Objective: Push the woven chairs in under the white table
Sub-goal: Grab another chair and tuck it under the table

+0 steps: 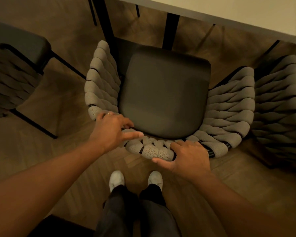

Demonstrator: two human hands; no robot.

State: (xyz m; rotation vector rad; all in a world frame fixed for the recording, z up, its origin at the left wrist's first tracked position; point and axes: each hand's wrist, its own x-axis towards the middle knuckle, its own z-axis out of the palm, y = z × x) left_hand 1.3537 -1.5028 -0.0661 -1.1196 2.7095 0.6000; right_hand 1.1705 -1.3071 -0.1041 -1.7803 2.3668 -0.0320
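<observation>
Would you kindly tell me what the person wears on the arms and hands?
Both forearms are bare: no sleeves, watch or gloves show. The left hand wears a thin ring on one finger; the right hand shows none.

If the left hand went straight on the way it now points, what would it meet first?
Probably the dark seat cushion of the woven chair, just beyond the left hand; the height is unclear.

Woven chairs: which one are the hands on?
The middle chair: the left hand and right hand both rest on its woven backrest. The left chair and right chair stand untouched.
</observation>
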